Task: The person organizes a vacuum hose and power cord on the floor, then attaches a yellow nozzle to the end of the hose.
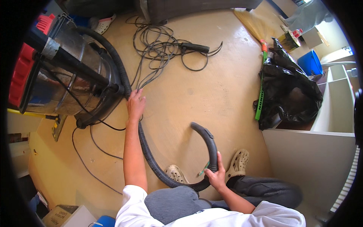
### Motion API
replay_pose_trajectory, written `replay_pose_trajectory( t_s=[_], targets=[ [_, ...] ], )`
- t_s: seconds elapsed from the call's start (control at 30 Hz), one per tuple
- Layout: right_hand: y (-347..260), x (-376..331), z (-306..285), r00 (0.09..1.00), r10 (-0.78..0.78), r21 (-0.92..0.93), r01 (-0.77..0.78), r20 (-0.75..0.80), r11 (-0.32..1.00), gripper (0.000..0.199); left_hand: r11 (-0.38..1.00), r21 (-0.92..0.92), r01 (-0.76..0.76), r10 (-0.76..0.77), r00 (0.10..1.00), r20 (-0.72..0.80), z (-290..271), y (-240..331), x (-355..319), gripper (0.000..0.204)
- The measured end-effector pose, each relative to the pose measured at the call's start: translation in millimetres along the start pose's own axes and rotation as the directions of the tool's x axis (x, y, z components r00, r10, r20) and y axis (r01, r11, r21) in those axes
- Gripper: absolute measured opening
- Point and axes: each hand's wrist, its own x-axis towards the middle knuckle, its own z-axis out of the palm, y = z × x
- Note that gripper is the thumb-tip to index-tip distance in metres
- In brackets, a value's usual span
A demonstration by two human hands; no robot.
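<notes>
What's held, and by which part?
Right hand: the curved black tube, gripped near its joint with the ribbed hose. Left hand: at the ribbed hose; grip unclear.

This looks like a home: a dark grey, sofa-like piece of furniture (196, 10), a green-handled straw broom (264, 46) and a white, box-shaped cabinet (308, 153) share a smooth tan floor (181, 104).
</notes>
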Motion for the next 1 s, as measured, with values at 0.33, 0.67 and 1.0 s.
replay_pose_trajectory(
  t_s=[0.33, 0.67, 1.0],
  targets=[
    [-13, 10, -11, 0.979, 0.099, 0.132, -0.075, -0.178, 0.988, 0.081, 0.997, -0.037, 0.070, -0.069, 0.997, 0.014, 9, 4, -8, 0.040],
    [-12, 59, -2, 0.975, -0.014, 0.084, 0.034, -0.223, 0.996, 0.080, 0.998, -0.022, 0.063, -0.063, 0.998, 0.025, 11, 1, -16, 0.039],
    [-31, 85, 6, 0.992, -0.063, -0.029, 0.060, -0.113, 0.998, 0.082, 0.997, 0.062, 0.055, -0.058, 0.997, 0.046, 14, 5, -19, 0.037]
  ],
)
